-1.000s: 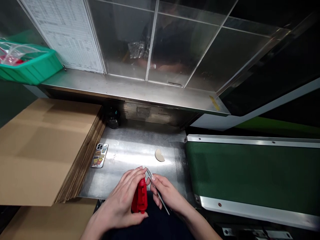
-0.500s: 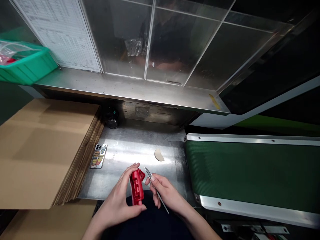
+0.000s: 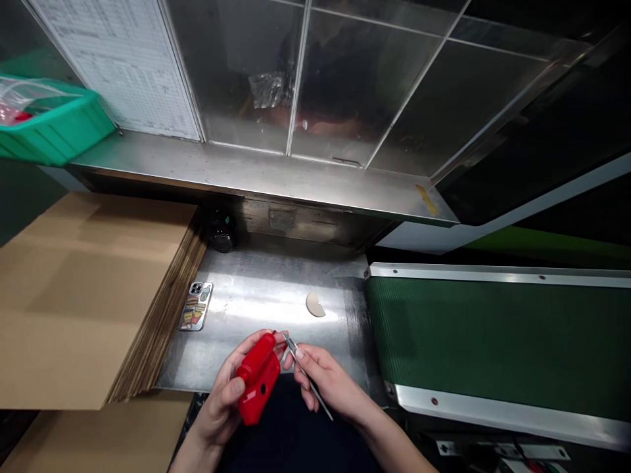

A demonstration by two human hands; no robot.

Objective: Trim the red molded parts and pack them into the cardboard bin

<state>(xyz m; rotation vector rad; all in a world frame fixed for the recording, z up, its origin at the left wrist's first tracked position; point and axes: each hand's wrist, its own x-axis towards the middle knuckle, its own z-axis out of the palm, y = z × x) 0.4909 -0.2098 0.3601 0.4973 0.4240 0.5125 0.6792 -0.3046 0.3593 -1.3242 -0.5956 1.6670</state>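
Observation:
A red plastic part point(image 3: 260, 378) is held in my left hand point(image 3: 224, 397), its fingers behind the part and the thumb on its near side. My right hand point(image 3: 323, 378) grips a slim metal craft knife point(image 3: 315, 389) like a pen, with the blade pointing up and left at the part's upper end. Whether the blade touches the red plastic is too small to tell. Beyond my hands, a beige disc with a notch point(image 3: 315, 305) lies on the metal table point(image 3: 246, 276).
A phone point(image 3: 196, 307) lies beside stacked cardboard sheets point(image 3: 89, 295) at the left. Behind it stands a black jar point(image 3: 222, 231). A green conveyor belt point(image 3: 493, 341) runs along the right. A teal bin point(image 3: 59, 135) sits on the upper left shelf point(image 3: 246, 174).
My left hand has turned the red part, so a smooth rounded side now shows instead of the slotted one, and it tilts more. The knife tip is now closer to it.

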